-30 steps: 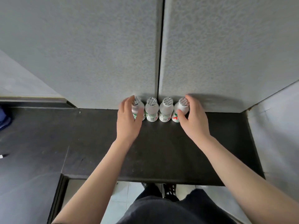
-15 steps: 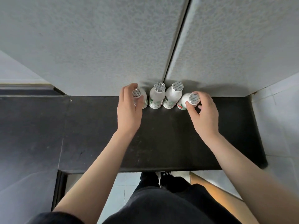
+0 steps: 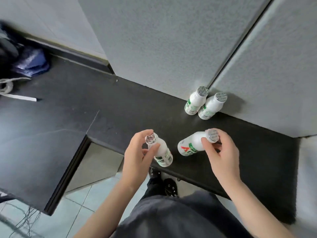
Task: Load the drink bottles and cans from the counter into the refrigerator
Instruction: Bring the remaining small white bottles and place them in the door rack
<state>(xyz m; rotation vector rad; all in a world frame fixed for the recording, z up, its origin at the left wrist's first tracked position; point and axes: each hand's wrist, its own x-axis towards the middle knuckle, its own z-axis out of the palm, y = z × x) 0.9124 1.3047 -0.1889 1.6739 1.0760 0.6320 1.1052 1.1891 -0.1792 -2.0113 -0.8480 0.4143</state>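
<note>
My left hand [image 3: 137, 155] grips a small white drink bottle with a green label [image 3: 162, 152] by its neck, lifted above the front edge of the black counter [image 3: 103, 117]. In my right hand [image 3: 221, 155], fingers curled round the foil cap, is a second white bottle with red lettering [image 3: 190, 146], tilted to the left. Two more white bottles, one on the left [image 3: 195, 101] and one on the right [image 3: 211, 106], stand upright side by side on the counter against the grey wall panels.
Grey textured panels [image 3: 163, 40] rise behind the counter, with a seam between them. At far left lie a blue cloth [image 3: 32, 63], a cord coil [image 3: 6, 85] and a white pen-like stick [image 3: 20, 97]. Tiled floor and my dark trousers show below.
Both hands lifted the outer bottles out of the row and drew them toward me. The two middle bottles stay by the wall. My view has swung left.
</note>
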